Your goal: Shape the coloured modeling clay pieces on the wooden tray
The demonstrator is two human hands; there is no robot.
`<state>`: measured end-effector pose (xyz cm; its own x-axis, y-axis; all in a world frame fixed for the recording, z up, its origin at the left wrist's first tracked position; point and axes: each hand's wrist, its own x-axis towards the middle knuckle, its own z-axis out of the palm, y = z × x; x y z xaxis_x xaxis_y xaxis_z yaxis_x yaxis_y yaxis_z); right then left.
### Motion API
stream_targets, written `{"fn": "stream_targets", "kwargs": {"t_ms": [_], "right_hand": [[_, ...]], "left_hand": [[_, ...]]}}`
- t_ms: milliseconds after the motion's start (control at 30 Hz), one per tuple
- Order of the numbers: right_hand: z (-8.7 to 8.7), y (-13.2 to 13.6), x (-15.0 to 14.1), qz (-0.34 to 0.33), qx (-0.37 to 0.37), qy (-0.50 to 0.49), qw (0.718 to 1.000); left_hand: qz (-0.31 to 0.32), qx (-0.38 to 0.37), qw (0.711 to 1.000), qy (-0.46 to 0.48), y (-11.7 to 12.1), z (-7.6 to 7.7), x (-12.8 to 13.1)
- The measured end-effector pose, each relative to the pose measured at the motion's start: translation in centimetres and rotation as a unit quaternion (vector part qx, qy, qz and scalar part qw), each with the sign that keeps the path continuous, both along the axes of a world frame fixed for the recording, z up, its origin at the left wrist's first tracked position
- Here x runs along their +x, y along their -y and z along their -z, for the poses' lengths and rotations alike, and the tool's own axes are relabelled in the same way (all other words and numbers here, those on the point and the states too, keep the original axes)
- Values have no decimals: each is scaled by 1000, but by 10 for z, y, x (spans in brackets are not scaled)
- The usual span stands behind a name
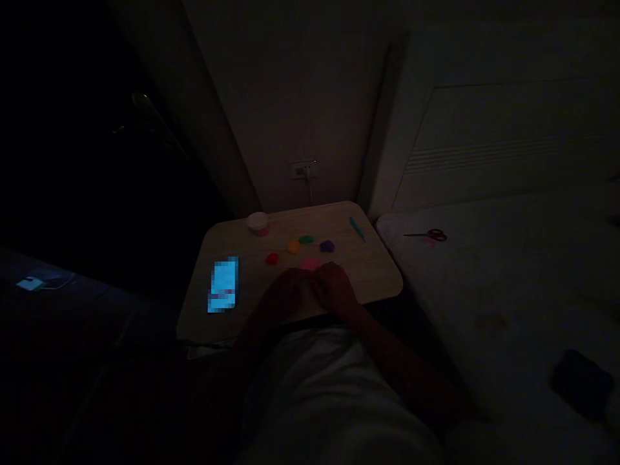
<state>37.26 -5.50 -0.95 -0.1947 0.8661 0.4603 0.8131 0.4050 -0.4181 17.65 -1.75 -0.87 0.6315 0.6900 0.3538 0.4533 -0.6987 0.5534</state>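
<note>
In dim light, my left hand (287,288) and my right hand (335,285) meet over the near part of a small wooden table (387,278). Both have bent fingers closed on a soft-looking pink clay-like piece (310,263), which shows just beyond the fingertips. Its lower part is hidden by my hands. Around it lie a red lump (272,258), an orange lump (293,247), a green lump (306,239) and a purple lump (327,246). None of these touches my hands.
A lit phone (223,285), its screen blurred, lies at the table's left. A white tub (258,223) stands at the back left, a teal pen-like stick (357,229) back right. Red-handled scissors (436,235) rest on the pale bed-like surface (465,278). A wall socket (303,170) holds a plug.
</note>
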Motion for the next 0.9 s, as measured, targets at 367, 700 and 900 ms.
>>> {"fn": "stream_targets", "kwargs": {"t_ms": [367, 700, 900], "right_hand": [[2, 4, 0, 12, -2, 23, 1000], [3, -1, -7, 20, -22, 81, 996], [4, 1, -2, 25, 3, 35, 999]], "left_hand": [[-21, 51, 998, 6, -7, 5, 0], [-13, 30, 999, 14, -8, 8, -2], [-21, 19, 1000, 2, -7, 6, -1]]}}
